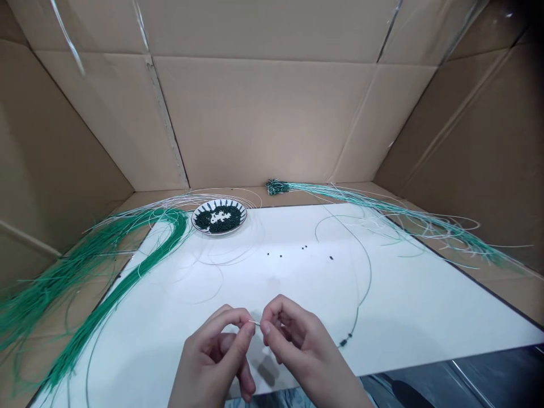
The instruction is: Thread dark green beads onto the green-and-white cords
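My left hand is closed, its thumb and index finger pinching one side of a short bit of thin whitish cord. Facing it, my right hand pinches the same cord close by, so only a small length shows between the fingertips. Both hands are just above the near edge of a white board. Beside my right wrist, a green strand curves over the board and carries a few small dark beads. Whether it joins the cord in my fingers is hidden by my right hand.
A striped plate of dark beads stands at the back left. Several loose beads dot the board. Green cords spread along the left; a beaded bundle trails to the right. Cardboard walls enclose the back and sides.
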### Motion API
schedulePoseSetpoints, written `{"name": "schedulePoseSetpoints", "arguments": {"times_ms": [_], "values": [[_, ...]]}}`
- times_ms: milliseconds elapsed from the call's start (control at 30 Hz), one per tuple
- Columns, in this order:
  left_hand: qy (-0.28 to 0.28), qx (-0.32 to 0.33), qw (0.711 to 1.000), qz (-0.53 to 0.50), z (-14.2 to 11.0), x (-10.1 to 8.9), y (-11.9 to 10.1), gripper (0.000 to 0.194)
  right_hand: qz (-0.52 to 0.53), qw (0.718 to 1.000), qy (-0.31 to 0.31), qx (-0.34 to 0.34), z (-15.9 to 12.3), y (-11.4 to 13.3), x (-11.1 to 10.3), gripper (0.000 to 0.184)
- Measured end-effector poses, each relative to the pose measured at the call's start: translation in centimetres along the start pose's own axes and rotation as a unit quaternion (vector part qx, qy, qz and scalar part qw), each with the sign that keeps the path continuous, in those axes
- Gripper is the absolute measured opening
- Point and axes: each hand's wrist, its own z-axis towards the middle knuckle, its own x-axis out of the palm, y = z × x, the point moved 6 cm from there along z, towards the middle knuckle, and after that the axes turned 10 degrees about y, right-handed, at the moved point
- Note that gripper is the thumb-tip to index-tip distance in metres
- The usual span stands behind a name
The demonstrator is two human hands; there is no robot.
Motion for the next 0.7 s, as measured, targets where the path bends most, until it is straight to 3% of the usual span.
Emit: {"name": "schedulePoseSetpoints", "arguments": {"times_ms": [267, 400, 500, 700], "values": [[-0.004, 0.026, 1.0, -0.015, -0.4, 0.2, -0.3, 0.032, 0.019, 1.0, -0.01, -0.022, -0.1, -0.3, 0.5, 0.036], [-0.045, 0.048, 0.997, -0.041, -0.4, -0.3, -0.4, 0.026, 0.078, 0.996, -0.027, -0.036, -0.1, -0.3, 0.6, 0.039], [-0.079, 0.055, 0.991, -0.088, -0.4, -0.7, -0.3, 0.031, 0.109, 0.992, -0.051, -0.043, -0.2, -0.2, 0.4, 0.042], [-0.102, 0.098, 0.979, -0.148, -1.1, -0.4, -0.8, 0.035, 0.051, 0.995, -0.059, -0.059, -0.7, 1.2, 0.7, 0.023]]}}
